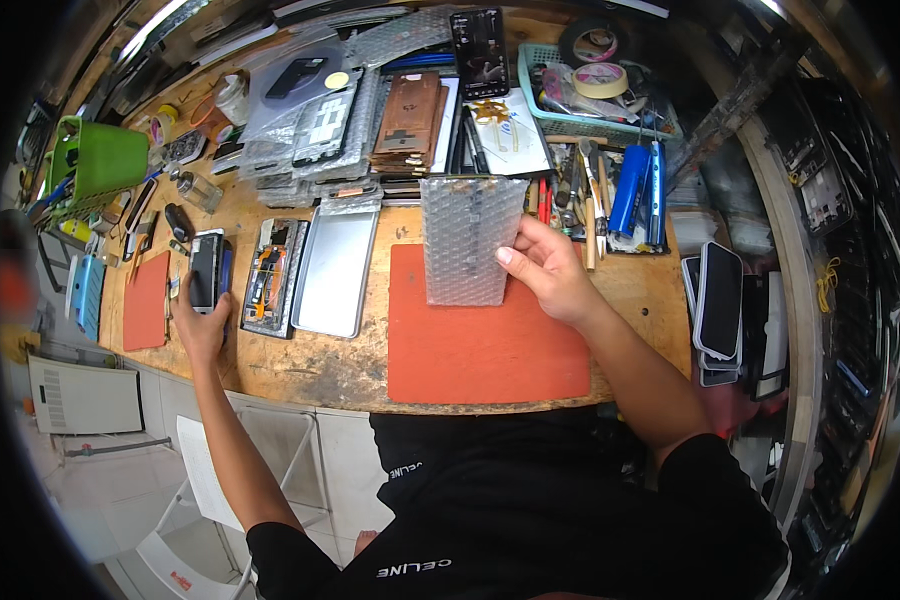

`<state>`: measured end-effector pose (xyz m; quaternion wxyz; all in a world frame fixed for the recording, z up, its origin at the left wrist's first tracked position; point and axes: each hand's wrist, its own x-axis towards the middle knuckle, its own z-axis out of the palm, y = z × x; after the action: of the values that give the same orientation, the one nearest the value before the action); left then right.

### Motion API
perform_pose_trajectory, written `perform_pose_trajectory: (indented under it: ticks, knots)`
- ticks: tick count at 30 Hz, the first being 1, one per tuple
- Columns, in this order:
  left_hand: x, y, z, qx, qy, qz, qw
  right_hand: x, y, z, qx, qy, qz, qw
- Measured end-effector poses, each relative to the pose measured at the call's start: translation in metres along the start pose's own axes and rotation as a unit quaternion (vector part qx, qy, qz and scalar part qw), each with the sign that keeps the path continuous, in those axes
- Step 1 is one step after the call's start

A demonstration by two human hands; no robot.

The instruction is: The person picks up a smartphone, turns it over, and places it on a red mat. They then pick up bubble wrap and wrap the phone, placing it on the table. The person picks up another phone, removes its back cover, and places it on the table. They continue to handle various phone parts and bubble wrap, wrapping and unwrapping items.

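Observation:
Pinched between the thumb and fingers of my right hand (547, 274) is a bubble-wrap pouch (463, 244), held upright by its right edge. A flat part shows faintly through the plastic, with a dark edge at its top. The pouch is over an orange-red work mat (487, 352). Over to the left, my left hand (201, 319) grips the lower end of a dark phone (207, 266), thumb on one side and fingers on the other. Right of that phone lies an opened phone body (271, 277) with exposed orange flex cables, beside a shallow metal tray (336, 270).
Wrapped phone parts (330, 120) are piled at the back, next to brown panels (409, 112). A propped-up phone (480, 52), a teal basket (600, 120) with tape rolls and several hand tools (581, 187) stand behind the mat. A green basket (109, 157) is at far left.

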<state>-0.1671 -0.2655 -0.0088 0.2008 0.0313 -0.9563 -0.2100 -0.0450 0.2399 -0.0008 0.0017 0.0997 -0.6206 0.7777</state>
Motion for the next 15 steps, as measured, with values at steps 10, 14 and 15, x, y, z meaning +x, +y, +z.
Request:
perform_pose_trajectory:
  ticks: [10,14,15]
  knots:
    - [0.0,-0.006,-0.003,0.008,-0.085,-0.01,0.996,-0.002,0.004,0.005,-0.03,0.001,-0.005,1.0]
    - [-0.005,-0.008,-0.006,-0.071,-0.022,0.007,0.997,-0.002,0.004,0.003,-0.035,-0.001,-0.007,0.999]
    - [-0.008,-0.009,-0.009,-0.052,-0.011,0.012,0.999,-0.001,0.004,0.003,-0.027,-0.001,-0.011,1.0]
